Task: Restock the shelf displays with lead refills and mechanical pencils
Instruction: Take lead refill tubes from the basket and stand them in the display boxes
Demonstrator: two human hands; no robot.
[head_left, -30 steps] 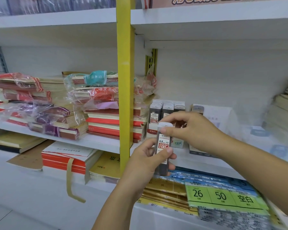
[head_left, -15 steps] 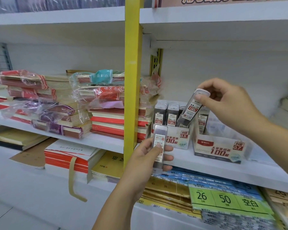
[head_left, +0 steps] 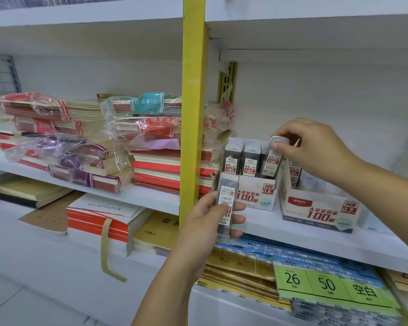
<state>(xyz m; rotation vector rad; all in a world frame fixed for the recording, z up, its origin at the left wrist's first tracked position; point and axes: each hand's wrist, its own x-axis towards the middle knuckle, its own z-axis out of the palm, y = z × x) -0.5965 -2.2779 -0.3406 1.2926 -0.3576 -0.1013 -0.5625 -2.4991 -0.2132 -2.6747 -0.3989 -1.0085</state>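
Lowered from its tilted hover half a second ago, the slim grey lead-refill case with a white cap (head_left: 272, 162) now stands nearly upright, its lower end at the right end of the white cardboard display box marked HB 0.5 (head_left: 257, 196). The right hand (head_left: 316, 147) has its grip pinched on the cap. The left hand (head_left: 206, 221), grip clamped, holds a second grey refill case labelled 0.7 (head_left: 226, 196) by the yellow shelf upright (head_left: 193, 90). A white box marked HB 0.7 (head_left: 320, 214) sits just beside on the white shelf (head_left: 292, 237).

Wrapped notebook stacks (head_left: 85, 147) left; yellow upright (head_left: 193, 102).
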